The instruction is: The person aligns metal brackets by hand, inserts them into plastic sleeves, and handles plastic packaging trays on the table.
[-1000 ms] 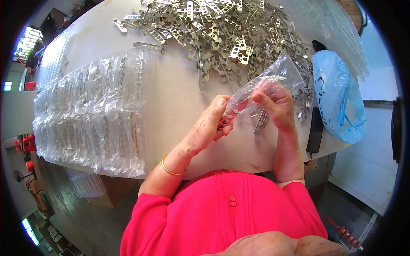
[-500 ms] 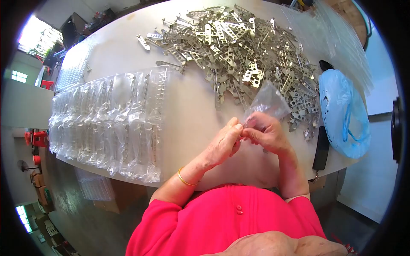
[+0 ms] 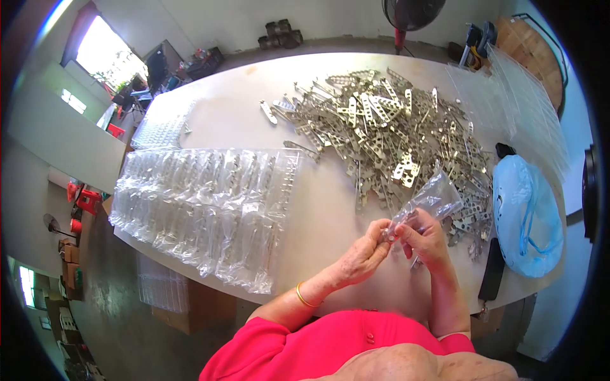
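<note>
My left hand [image 3: 366,255] is closed, its fingertips pinching the near end of a clear plastic bag [image 3: 441,195]. Right against it, my right hand [image 3: 424,241] is closed on the same bag, thumb and index finger pressed together. The bag's far end fans out over the edge of a heap of perforated metal brackets [image 3: 381,120]. A small shiny metal piece [image 3: 416,261] shows just below my right hand; whether the fingers hold it is hidden.
Left of my hands lies a clear plastic tray [image 3: 289,190] with rows of bagged pieces. Behind it sits a sheet of clear trays [image 3: 164,120]. To the right are a blue plastic bag [image 3: 527,216], a black flat object [image 3: 491,270] and clear plastic sheets [image 3: 527,101].
The head view has tilted up and shifted, showing more of the room. My hands stay together at the bag, which now stretches out more visibly, and my left fingers have shifted on its end.
</note>
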Demonstrator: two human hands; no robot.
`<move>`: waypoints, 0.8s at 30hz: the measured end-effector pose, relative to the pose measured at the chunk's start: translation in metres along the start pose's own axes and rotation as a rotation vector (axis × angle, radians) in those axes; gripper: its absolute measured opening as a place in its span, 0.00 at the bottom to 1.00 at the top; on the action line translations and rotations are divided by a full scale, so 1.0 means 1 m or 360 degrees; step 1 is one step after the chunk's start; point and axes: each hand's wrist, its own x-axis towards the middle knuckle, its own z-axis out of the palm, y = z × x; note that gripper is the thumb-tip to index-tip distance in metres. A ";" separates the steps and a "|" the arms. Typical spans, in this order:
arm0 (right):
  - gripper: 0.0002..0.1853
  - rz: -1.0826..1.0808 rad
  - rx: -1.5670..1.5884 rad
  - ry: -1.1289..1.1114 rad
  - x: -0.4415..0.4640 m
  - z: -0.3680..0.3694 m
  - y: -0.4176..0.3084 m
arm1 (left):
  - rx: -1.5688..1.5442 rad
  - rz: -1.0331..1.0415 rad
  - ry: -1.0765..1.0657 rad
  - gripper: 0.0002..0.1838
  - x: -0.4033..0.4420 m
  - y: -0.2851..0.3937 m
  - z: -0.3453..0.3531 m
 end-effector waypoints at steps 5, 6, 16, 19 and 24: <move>0.08 0.0203 0.0060 -0.0244 -0.002 0.006 -0.006 | -0.0014 0.0080 -0.0050 0.32 -0.001 0.007 -0.002; 0.07 0.0256 -0.0095 -0.0299 -0.002 0.009 -0.011 | 0.0046 0.0088 -0.0069 0.35 -0.002 0.004 -0.003; 0.10 0.0215 -0.0284 -0.0416 -0.003 0.015 -0.014 | -0.0345 -0.0032 0.0017 0.23 -0.003 0.001 0.001; 0.12 0.0298 -0.0391 -0.0566 0.000 0.011 -0.009 | -0.0320 0.0053 0.0055 0.13 -0.003 0.002 0.000; 0.14 0.0046 0.0037 -0.0306 -0.007 0.017 -0.016 | -0.0322 0.0072 0.0228 0.08 -0.003 0.002 -0.003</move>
